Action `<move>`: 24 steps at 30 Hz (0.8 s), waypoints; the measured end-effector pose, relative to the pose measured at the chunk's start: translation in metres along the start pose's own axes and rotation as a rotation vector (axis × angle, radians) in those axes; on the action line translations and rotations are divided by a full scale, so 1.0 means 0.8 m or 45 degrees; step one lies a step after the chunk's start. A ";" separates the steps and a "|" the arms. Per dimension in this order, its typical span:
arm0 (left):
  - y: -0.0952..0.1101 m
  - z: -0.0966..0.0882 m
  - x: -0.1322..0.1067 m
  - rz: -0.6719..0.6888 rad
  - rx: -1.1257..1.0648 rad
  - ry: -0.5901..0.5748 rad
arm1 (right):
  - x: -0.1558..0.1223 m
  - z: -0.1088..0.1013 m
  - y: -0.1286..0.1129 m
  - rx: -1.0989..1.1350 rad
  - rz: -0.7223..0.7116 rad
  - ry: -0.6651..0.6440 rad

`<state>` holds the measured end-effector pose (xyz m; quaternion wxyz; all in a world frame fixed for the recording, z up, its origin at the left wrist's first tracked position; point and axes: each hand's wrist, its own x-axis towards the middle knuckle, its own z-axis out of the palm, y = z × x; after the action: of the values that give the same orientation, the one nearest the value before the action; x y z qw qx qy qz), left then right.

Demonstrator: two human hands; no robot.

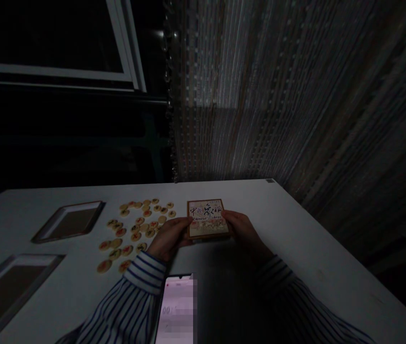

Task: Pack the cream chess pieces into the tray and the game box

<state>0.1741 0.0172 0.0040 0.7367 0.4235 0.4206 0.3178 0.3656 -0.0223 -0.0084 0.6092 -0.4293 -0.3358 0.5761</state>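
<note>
Between my two hands is a small Chinese chess box (208, 224) with a printed lid face turned up toward me. My left hand (170, 237) grips its left side, thumb on the front edge. On the opposite side my right hand (245, 232) is closed on the right edge. Many round chess pieces (136, 236) with red or dark characters lie scattered to the left of the box, some partly hidden behind my left hand. Whether the box rests on the table or is lifted a little, I cannot tell.
Two shallow open trays, one farther back (41, 234) and one nearer (57, 260), lie on the left of the white table (289, 224). A lit phone (177, 306) lies by my left forearm. A string curtain (224, 95) hangs beyond the table.
</note>
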 end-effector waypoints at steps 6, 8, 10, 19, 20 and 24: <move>0.001 0.002 0.000 0.036 -0.035 0.027 | 0.001 0.005 0.000 0.102 -0.030 0.017; 0.002 0.003 -0.001 0.044 -0.057 0.035 | 0.001 0.005 0.000 0.103 -0.044 0.041; 0.003 0.004 -0.001 0.039 -0.060 0.050 | 0.000 0.004 -0.001 0.093 -0.064 0.024; 0.006 0.007 0.002 0.024 -0.058 0.019 | -0.003 -0.002 -0.008 -0.143 -0.086 0.048; 0.007 0.007 0.002 0.019 -0.047 0.010 | -0.003 -0.003 -0.009 -0.147 -0.076 0.055; 0.011 0.013 0.006 0.003 -0.009 0.012 | -0.004 -0.009 -0.015 -0.064 -0.085 0.029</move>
<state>0.1842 0.0212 0.0129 0.7359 0.4198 0.4224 0.3222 0.3766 -0.0259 -0.0004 0.6207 -0.4395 -0.3575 0.5420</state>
